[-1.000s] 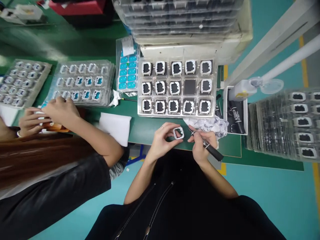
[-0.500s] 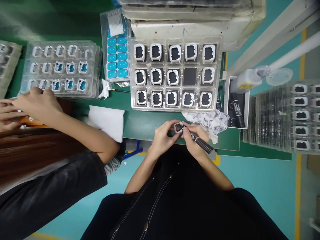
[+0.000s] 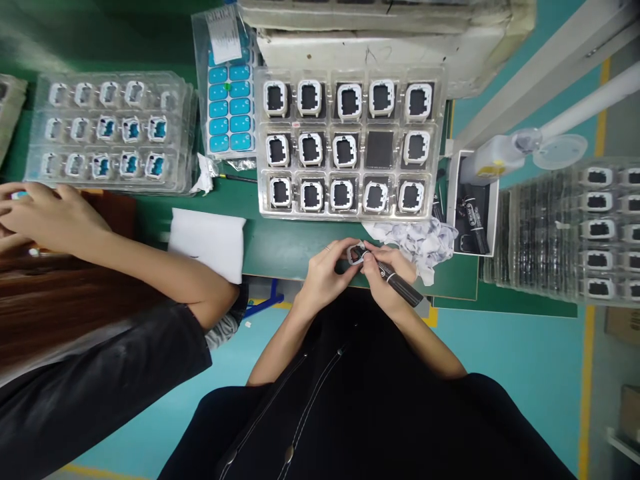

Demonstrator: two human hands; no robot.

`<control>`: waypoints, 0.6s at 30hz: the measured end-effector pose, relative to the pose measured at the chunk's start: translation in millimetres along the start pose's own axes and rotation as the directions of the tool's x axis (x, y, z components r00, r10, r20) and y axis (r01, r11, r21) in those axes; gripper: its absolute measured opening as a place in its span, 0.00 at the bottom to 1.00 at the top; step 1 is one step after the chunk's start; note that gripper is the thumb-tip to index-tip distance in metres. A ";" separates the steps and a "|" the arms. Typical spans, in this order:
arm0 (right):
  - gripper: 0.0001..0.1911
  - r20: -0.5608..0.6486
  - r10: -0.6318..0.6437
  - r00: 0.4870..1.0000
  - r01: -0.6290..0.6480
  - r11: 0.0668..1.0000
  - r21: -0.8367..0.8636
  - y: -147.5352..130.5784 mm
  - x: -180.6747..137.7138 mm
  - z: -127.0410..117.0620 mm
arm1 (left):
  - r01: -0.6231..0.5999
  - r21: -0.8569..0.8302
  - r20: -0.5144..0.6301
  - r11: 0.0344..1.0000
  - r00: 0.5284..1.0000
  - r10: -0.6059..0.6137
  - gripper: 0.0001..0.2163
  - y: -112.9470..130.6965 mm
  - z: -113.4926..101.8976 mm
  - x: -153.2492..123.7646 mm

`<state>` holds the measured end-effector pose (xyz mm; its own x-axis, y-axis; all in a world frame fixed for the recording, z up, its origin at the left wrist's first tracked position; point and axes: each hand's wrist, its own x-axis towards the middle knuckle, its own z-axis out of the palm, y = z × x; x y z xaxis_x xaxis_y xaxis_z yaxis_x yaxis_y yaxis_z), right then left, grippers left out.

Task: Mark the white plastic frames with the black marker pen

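My left hand (image 3: 327, 268) pinches a small white square frame (image 3: 355, 254) just above the green table's near edge. My right hand (image 3: 391, 275) is closed round a black marker pen (image 3: 400, 287), its tip touching the frame. Right behind my hands lies a clear tray (image 3: 350, 210) with three rows of the same white frames on black inserts; one pocket in its middle row holds no frame. A crumpled white cloth (image 3: 415, 239) lies beside my right hand.
A co-worker on the left has both hands (image 3: 45, 217) at the table edge, by another clear tray (image 3: 107, 130). A sheet of blue stickers (image 3: 230, 107), a white pad (image 3: 207, 241), a small box of pens (image 3: 473, 217) and stacked trays (image 3: 565, 233) surround the spot.
My right hand brought the pen tip onto the frame and my hands closed together. The view shifted, sliding the trays left and toward me. The co-worker's hands moved left.
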<state>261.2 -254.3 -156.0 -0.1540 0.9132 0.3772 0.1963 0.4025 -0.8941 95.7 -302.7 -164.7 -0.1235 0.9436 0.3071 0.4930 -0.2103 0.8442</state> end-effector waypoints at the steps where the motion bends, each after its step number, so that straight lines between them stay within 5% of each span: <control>1: 0.06 0.000 -0.005 1.000 0.005 1.000 -0.004 -0.1 0.1 -0.3 | -0.009 0.013 -0.002 1.000 1.000 0.010 0.19 -0.6 0.4 -0.3; 11: 0.08 0.064 -0.253 0.965 0.258 0.963 -0.080 -1.1 4.0 -3.0 | -0.081 0.049 -0.055 0.996 0.995 0.084 0.16 0.3 3.4 -0.7; 18: 0.06 0.004 -0.022 1.000 0.022 0.997 -0.078 -2.7 4.1 -3.0 | -0.029 0.010 -0.024 1.000 0.999 0.029 0.17 -1.8 1.9 -0.1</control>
<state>262.9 -251.5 -151.2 -0.1618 0.9039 0.3961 0.2680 0.4265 -0.8639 96.4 -301.9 -167.2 -0.1299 0.9307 0.3420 0.5053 -0.2346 0.8304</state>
